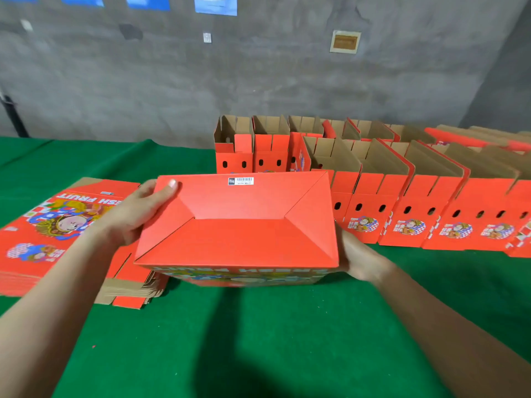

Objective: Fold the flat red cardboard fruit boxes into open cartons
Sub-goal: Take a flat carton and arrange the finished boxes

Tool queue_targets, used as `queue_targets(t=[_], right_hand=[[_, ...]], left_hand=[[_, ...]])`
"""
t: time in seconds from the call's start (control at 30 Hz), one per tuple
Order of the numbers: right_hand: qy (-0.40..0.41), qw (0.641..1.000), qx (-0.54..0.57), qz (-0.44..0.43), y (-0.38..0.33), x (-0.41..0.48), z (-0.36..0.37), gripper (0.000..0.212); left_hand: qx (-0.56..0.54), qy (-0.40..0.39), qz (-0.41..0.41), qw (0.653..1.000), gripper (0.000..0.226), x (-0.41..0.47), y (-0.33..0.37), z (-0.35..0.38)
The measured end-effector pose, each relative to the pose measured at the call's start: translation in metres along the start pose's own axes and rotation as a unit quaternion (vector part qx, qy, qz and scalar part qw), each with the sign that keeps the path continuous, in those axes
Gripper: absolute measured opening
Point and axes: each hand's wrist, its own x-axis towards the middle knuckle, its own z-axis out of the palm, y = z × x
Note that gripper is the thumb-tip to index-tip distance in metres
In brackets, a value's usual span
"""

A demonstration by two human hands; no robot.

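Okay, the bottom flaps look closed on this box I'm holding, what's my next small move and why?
Probably turn the carton open side up: its bottom flaps already sit closed, facing you, with left hand and right hand holding its ends.

Upturned carton (235, 225): plain red is shown across the folded base; a band of yellow and blue print is seen on the near side.
Barcode label (240, 180): white, marked with black bars.
Flat stack (57, 225): red, printed with white lettering, a multicoloured cartoon figure and a blue-and-white chequered patch; raw brown is exposed at the edges.
Folded cartons (402, 211): red outside, plain brown inside; dark oval holes and small blue, white and yellow emblems are carried on the fronts.
Table cover (258, 340): solid green.
Wall (258, 67): mottled grey.
Posters (215, 4): blue, touched with white.
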Motion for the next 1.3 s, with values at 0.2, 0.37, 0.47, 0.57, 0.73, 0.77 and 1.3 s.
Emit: queue_targets(t=[0.2, 0.37, 0.47, 0.57, 0.73, 0.77, 1.3], right_hand=[[-0.053, 0.997, -0.033, -0.047, -0.005, -0.005, 0.005, 0.065], [-0.082, 0.993, 0.026, -0.083, -0.017, -0.011, -0.001, 0.064], [-0.099, 0.990, 0.048, -0.087, -0.022, -0.014, 0.000, 0.047], [-0.077, 0.990, 0.046, -0.110, -0.025, -0.016, 0.005, 0.042], [0.035, 0.981, -0.060, -0.181, -0.033, -0.015, 0.014, 0.048], [0.068, 0.972, -0.101, -0.203, -0.035, -0.014, 0.016, 0.052], [0.261, 0.774, -0.517, -0.254, 0.037, 0.052, 0.103, 0.047]], left_hand=[[0.026, 0.081, 0.018, 0.996, 0.039, -0.006, -0.009, -0.022], [0.029, 0.180, 0.015, 0.983, 0.056, -0.006, -0.022, -0.022], [-0.029, 0.216, 0.023, 0.976, 0.044, 0.001, -0.028, -0.026], [-0.104, 0.231, 0.006, 0.967, 0.032, 0.009, -0.031, -0.028], [-0.121, 0.182, 0.023, 0.975, 0.025, 0.020, -0.040, -0.030], [-0.079, 0.198, 0.021, 0.977, 0.018, 0.023, -0.043, -0.028], [-0.033, -0.053, -0.072, 0.995, 0.046, 0.008, -0.074, 0.105]])
